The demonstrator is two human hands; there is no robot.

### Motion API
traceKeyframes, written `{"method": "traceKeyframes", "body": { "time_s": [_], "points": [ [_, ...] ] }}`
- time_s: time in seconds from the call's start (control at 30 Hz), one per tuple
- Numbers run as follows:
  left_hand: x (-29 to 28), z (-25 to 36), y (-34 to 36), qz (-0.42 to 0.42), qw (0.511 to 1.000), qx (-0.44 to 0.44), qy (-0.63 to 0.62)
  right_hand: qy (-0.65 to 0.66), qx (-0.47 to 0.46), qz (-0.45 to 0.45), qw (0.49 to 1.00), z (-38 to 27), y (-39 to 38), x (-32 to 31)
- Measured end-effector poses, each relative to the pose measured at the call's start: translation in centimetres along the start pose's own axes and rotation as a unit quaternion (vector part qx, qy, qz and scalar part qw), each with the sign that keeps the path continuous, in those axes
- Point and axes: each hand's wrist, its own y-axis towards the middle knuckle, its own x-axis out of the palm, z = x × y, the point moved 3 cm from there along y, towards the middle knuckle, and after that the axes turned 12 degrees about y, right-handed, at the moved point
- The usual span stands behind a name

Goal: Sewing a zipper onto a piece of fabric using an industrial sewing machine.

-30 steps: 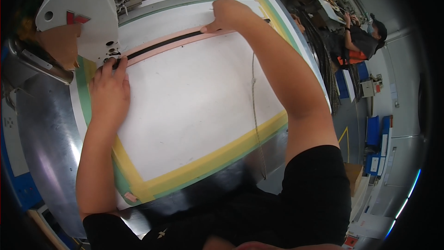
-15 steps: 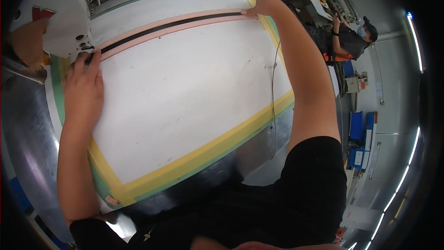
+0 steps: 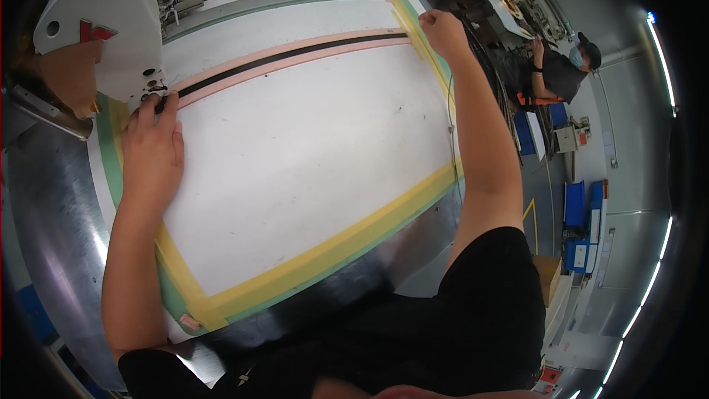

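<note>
A white panel (image 3: 295,155) bordered in yellow tape is being lined up under the sewing machine head (image 3: 96,22). The left hand (image 3: 151,151) is pressed flat, fingers spread, by the near-left edge; the right hand (image 3: 443,29) is pinched on the far-right corner. A steady, even feed is judged necessary next

A large flat panel (image 3: 295,155) lay on the desk (image 3: 52,207), with a long strip (image 3: 288,59) running across its far part. The left hand (image 3: 151,151) rested flat on the panel's left end, just before the sewing machine head (image 3: 96,22); the right hand (image 3: 443,29) sat at the strip's right end. Another person (image 3: 554,74) sat well off to the right.
</note>
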Motion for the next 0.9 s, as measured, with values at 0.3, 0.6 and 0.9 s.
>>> {"method": "traceKeyframes", "body": {
  "time_s": [0.3,0.6,0.9],
  "points": [
    [0.0,0.0,0.0,-0.01,1.0,-0.002,0.002,-0.025,-0.054,0.018,0.998,-2.4,-5.5,3.0],
    [0.9,-0.6,0.4,0.022,0.999,-0.03,-0.012,-0.126,-0.079,-0.113,0.982,-10.8,-5.1,4.9],
    [-0.2,-0.7,-0.8,0.036,0.998,0.012,0.057,0.142,-0.357,-0.186,0.904,-31.9,-16.8,10.7]
  ]
}}
